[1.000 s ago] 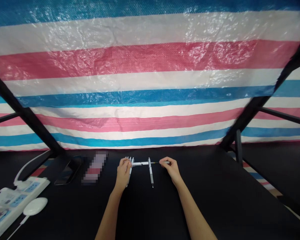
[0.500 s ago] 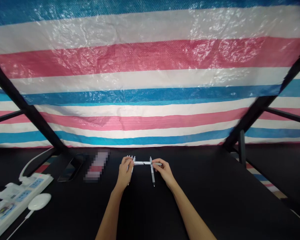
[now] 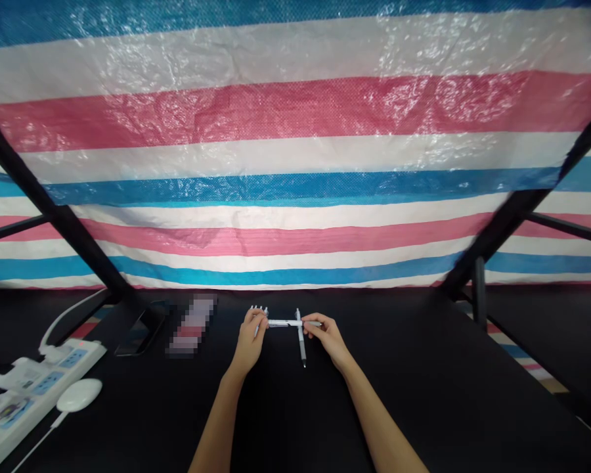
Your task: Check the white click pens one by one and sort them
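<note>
A white pen with a grey grip (image 3: 283,323) is held sideways between my two hands. My left hand (image 3: 249,336) pinches its left end, and my right hand (image 3: 328,336) has thumb and fingers closed on the grey right end. Under or behind it, a second white and grey pen (image 3: 302,347) points toward me on the black table, crossed by the held one. The tops of several more pens (image 3: 259,309) show just beyond my left fingers; the rest of them is mostly hidden by that hand.
To the left lie a dark phone (image 3: 142,330) and a blurred-out flat item (image 3: 192,327). Nearer stand a white power strip (image 3: 39,397) with plugs and a round white charger (image 3: 79,395) on a cable. Black frame bars (image 3: 500,240) and a striped sheet (image 3: 295,236) close off the back.
Both hands have shifted slightly right with the held pen. A pen's lower end that showed beside my left fingers is now covered.
</note>
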Tool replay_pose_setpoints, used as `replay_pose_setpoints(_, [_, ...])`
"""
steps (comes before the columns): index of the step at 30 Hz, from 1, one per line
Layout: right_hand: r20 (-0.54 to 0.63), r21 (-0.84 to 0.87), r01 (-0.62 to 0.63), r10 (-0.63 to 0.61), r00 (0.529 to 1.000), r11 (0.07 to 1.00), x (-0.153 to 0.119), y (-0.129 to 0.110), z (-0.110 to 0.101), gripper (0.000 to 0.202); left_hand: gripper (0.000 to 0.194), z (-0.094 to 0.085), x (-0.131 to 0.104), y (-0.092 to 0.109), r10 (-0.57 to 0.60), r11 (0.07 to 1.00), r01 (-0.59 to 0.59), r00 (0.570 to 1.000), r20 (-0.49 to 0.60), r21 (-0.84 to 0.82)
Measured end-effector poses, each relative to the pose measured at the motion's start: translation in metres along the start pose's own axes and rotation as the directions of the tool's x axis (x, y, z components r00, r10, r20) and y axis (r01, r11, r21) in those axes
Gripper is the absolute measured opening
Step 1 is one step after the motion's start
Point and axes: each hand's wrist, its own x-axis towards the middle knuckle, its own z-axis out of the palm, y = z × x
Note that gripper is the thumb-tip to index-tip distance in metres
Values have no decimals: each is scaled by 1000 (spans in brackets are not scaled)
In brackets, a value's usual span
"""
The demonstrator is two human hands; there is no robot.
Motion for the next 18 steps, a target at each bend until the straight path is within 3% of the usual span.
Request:
replay_pose_setpoints(11, [32, -137, -15, 19, 999, 990, -1, -3, -10, 35, 17, -1, -2, 0, 43, 998, -44, 999, 33, 35])
replay_pose_setpoints(18, [52, -186, 55, -46, 998, 981, 0, -1, -11, 38, 32, -3, -1, 2, 34, 998, -38, 998, 62, 54])
